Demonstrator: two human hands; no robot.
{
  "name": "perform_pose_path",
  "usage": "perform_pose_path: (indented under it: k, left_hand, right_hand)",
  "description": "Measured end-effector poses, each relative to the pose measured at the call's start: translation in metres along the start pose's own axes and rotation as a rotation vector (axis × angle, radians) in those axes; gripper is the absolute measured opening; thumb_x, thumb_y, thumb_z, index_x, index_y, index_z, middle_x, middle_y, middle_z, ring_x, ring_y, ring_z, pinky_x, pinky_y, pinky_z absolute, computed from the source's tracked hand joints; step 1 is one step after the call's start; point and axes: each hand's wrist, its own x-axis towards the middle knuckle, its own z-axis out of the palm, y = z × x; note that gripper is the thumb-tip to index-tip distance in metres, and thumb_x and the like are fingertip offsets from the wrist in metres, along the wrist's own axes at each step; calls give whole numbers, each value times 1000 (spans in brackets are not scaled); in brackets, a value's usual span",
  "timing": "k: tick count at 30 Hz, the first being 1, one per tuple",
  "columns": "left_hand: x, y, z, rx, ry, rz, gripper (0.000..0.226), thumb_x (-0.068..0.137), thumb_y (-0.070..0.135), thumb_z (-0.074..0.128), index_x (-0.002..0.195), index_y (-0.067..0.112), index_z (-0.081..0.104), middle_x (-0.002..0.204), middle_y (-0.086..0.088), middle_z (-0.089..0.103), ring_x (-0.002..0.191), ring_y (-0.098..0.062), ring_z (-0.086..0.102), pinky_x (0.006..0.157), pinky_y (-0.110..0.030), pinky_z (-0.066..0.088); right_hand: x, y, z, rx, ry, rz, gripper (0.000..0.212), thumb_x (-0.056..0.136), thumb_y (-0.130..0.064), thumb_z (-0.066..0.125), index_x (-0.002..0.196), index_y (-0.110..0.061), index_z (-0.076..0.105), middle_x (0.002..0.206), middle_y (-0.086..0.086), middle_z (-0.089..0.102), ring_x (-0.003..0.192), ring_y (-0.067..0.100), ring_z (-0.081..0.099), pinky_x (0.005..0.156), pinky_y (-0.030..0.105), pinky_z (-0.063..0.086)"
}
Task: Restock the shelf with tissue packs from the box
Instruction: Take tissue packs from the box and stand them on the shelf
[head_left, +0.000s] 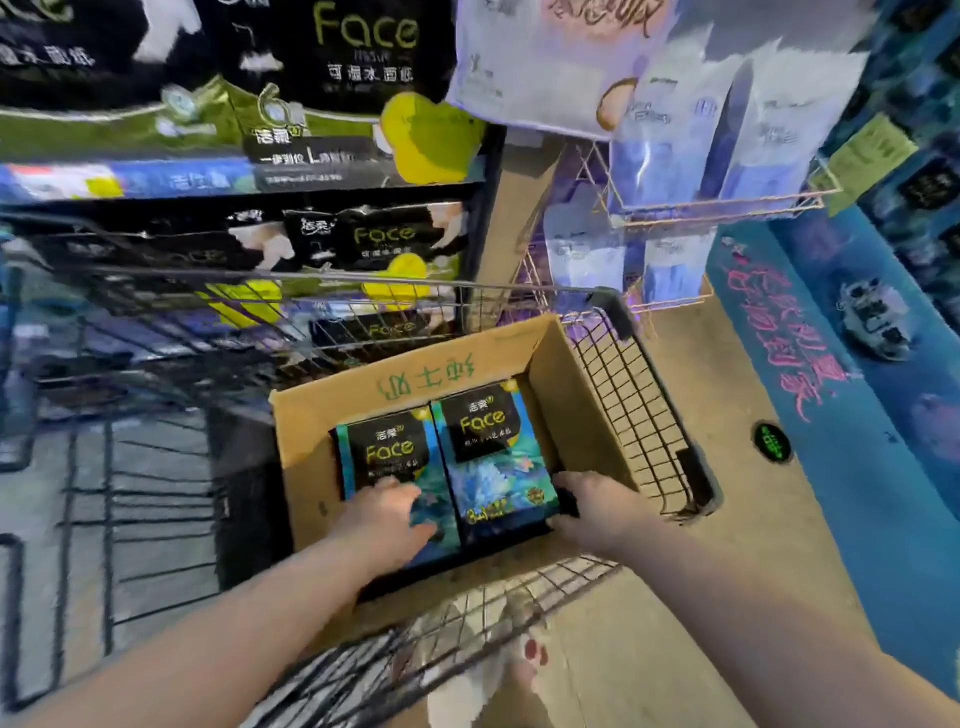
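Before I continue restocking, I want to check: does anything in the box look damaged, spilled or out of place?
Nothing stands out. The left Face tissue pack and the right Face tissue pack lie flat, side by side, in the cardboard box, wrappers apparently whole. Blur hides detail.

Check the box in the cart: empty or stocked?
Stocked: the box holds two tissue packs lying flat side by side, left pack under the left hand, right pack. Anything beneath: cannot tell.

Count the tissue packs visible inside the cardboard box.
2. The left pack lies under the left hand; the right pack sits beside it, the right hand at its edge. Others may hide beneath them in the box.
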Motion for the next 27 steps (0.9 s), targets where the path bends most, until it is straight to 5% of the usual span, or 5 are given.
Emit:
perform_pose_path:
  k: [6,16,27]
  left_hand:
    - [51,13,24,-54,-33,-72,51,90,48,51,133,23,45,136,-5,43,120,-26,50,93,-34,45]
    - [150,36,74,-340,-56,-190,68,91,41,53,148,17,23,153,-8,27,137,-28,34,107,-36,34]
    - [196,37,95,-477,108,-327,77,90,37,57,149,11,16,152,-11,27,138,-29,31,111,-34,28]
  right_hand:
    - [80,11,5,-22,-107,-39,60,91,-33,55,145,-20,33,144,11,43,131,26,44,107,33,38]
    - [199,32,50,182,-128,27,76,90,-33,59,149,-13,17,151,14,29,135,33,37,109,40,35]
    - [249,42,87,708,4,200,82,71,-35,80,136,-13,34,127,4,55,118,27,52,100,36,41]
